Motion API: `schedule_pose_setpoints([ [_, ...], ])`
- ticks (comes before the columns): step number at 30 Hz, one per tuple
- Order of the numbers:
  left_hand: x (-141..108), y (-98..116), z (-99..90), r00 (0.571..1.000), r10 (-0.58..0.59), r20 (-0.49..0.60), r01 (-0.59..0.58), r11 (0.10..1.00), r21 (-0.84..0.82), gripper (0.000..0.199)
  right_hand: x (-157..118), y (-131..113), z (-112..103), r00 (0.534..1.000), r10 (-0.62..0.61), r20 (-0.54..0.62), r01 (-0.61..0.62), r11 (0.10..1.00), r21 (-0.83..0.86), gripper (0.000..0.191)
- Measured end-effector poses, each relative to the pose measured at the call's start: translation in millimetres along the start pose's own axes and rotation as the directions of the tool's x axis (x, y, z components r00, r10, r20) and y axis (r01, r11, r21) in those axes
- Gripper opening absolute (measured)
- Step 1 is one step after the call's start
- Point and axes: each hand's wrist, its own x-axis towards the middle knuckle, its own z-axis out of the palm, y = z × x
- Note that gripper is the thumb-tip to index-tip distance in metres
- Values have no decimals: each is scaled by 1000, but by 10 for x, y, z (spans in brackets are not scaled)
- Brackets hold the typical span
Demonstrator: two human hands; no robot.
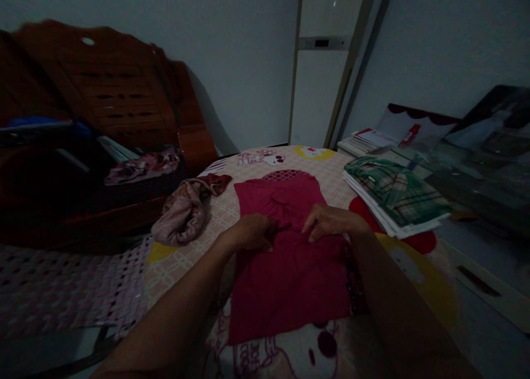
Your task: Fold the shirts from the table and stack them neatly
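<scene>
Right below you, the red garment (290,268) lies flat on the patterned bedcover (331,169), its near hem close to your body and its far end running away from you toward the wall. Your two forearms come in over its near half, one from each side, and both hands meet at about its middle, where the cloth is gathered into a few folds.

Your left hand (252,232) rests knuckles-up on the left part of the garment, fingers curled down into the fabric; it looks to be pinching a fold, though the fingertips are hidden under the hand. Your right hand (327,221) sits just beside it, a small gap apart, fingers bent and pressed onto the cloth with the tips tucking into the same gathered line. Neither hand is spread flat; both are closed lightly on the garment.

To the left of your left hand, near but not touching the red cloth, a bundled pinkish cloth (182,213) lies heaped at the edge of the bedcover. To the right, well clear of your right hand, a folded green plaid shirt (393,191) sits on top of a stack of folded pale items. Farther right, a glass-topped table (476,174) carries papers and books (364,141). Farther left stands a dark wooden bench (116,103) with clothes and other things piled on its seat. Beyond the bed rises a pale wall with a white panel (323,69). Nothing lies across the garment between your hands.
</scene>
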Motion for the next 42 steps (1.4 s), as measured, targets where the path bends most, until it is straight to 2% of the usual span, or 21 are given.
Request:
schedule_pose_setpoints([
  [6,10,31,-15,992,114,57,-113,993,-19,19,-5,91,3,996,77,-35,-78,996,-53,16],
  [10,14,-72,-16,973,230,11,-224,955,-197,18,-6,178,3,998,60,-17,-61,997,-43,8],
  [15,21,-112,26,918,392,-61,-377,815,-440,28,-61,174,-7,997,16,-77,-15,1000,9,16],
  [17,-12,-90,-9,903,416,-109,-416,779,-470,30,-112,135,-36,994,2,-113,1,1000,21,18],
  [20,-73,-86,-139,904,382,-190,-427,798,-426,29,-181,55,-121,984,-8,-178,9,1000,1,20],
  [25,-38,-221,-417,910,283,-302,-363,896,-255,23,-116,-95,-350,963,-11,-269,-30,988,-150,20],
  [29,140,-375,-587,899,243,-363,-317,936,-157,17,78,-193,-583,942,4,-335,-103,955,-277,19],
  [33,371,-535,-740,901,223,-373,-271,959,-80,18,283,-227,-831,922,74,-379,-220,908,-357,17],
  [35,500,-619,-818,909,204,-364,-232,972,-34,18,397,-205,-933,900,126,-417,-300,874,-383,15],
  [38,726,-736,-891,932,147,-331,-144,989,36,20,609,-104,-1007,841,201,-503,-443,789,-425,19],
  [40,886,-787,-873,948,71,-310,-46,995,88,21,759,8,-984,797,224,-561,-523,722,-453,22],
  [42,1019,-792,-788,944,-35,-330,84,987,136,23,877,140,-901,773,217,-596,-565,662,-492,24],
])
